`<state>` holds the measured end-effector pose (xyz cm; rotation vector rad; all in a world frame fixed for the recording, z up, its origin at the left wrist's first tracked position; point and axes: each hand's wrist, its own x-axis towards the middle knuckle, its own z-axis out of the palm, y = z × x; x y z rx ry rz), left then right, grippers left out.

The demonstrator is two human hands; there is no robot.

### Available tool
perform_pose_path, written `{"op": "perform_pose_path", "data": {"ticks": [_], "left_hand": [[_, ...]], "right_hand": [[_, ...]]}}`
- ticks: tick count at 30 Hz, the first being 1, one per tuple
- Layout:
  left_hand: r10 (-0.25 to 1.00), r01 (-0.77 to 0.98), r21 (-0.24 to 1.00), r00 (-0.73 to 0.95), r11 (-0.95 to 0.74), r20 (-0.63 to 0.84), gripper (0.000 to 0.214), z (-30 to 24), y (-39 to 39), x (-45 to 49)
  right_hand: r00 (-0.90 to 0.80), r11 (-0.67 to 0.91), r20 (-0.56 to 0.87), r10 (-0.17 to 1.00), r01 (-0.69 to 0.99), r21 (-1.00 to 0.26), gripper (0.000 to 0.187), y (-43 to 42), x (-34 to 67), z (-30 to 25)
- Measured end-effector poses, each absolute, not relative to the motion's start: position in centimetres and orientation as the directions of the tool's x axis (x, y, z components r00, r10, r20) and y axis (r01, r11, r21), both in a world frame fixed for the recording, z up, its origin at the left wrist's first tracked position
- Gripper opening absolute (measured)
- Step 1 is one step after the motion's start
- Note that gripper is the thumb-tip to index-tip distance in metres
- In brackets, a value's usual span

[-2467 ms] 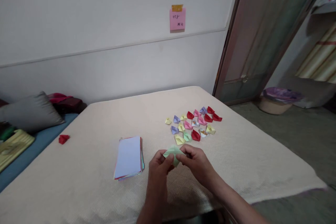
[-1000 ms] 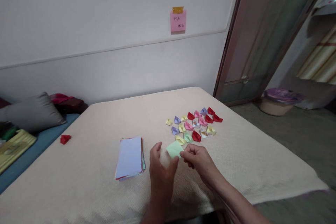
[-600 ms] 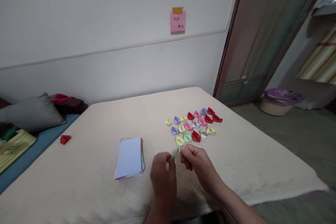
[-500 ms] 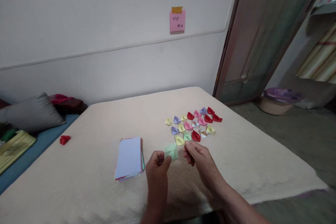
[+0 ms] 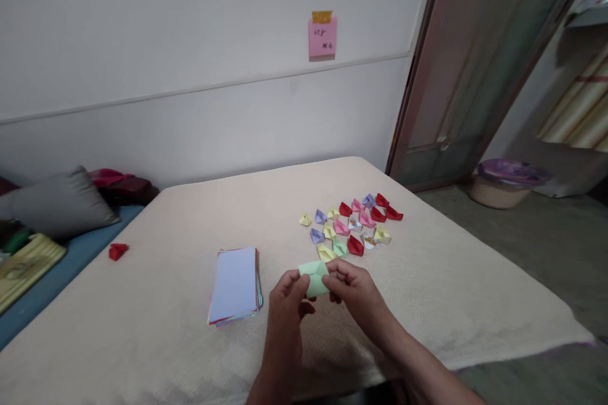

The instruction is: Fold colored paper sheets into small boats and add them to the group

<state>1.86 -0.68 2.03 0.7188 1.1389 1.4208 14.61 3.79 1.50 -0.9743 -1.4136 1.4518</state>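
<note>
A small folded piece of light green paper (image 5: 314, 270) is held up between both hands, above the cream cloth. My left hand (image 5: 287, 297) pinches its left edge, thumb in front. On the opposite edge, my right hand (image 5: 351, 285) grips it between thumb and fingers. Just beyond the hands lie several folded paper boats (image 5: 341, 227) in red, pink, yellow, purple, green and patterned white, set in loose rows. To the left of my left hand is a stack of coloured paper sheets (image 5: 234, 283), a pale purple one on top.
The cream cloth (image 5: 190, 221) covers a broad flat surface. A red folded paper piece (image 5: 118, 251) lies far left, near a grey pillow (image 5: 61, 202). A pink note (image 5: 323, 37) is taped to the wall. A lined bin (image 5: 506, 183) stands on the floor at right.
My right hand, apart from the paper before, has moved left and now grips its right edge. The green paper has turned to face me more squarely.
</note>
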Motion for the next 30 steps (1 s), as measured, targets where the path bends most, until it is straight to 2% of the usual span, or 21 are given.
{"op": "perform_pose_path", "data": {"ticks": [6,12,17,27,30], "left_hand": [[0.96,-0.374,0.924,-0.218,0.083,-0.174,0.014,0.7,-0.4,1.6],[0.96,-0.397,0.917,-0.247,0.025,-0.133,0.008,-0.1,-0.3,1.6],[0.969,-0.422,0.907,-0.222,0.004,-0.108,0.002,0.0,-0.3,1.5],[0.978,-0.45,0.893,-0.191,-0.012,-0.083,0.005,0.3,-0.4,1.3],[0.977,-0.437,0.899,-0.194,-0.009,-0.085,0.003,0.3,-0.4,1.3]], "right_hand": [[-0.362,0.061,0.058,0.93,-0.005,-0.998,0.008,3.7,14.6,1.5],[-0.438,0.011,0.034,0.898,-0.056,-0.998,0.01,3.2,14.4,1.7],[-0.427,0.034,0.072,0.902,-0.096,-0.995,0.015,3.2,14.4,1.5],[-0.448,-0.019,0.049,0.893,-0.145,-0.989,0.024,3.4,14.2,1.5],[-0.453,0.029,0.088,0.887,-0.135,-0.99,0.024,3.4,14.2,1.4]]}}
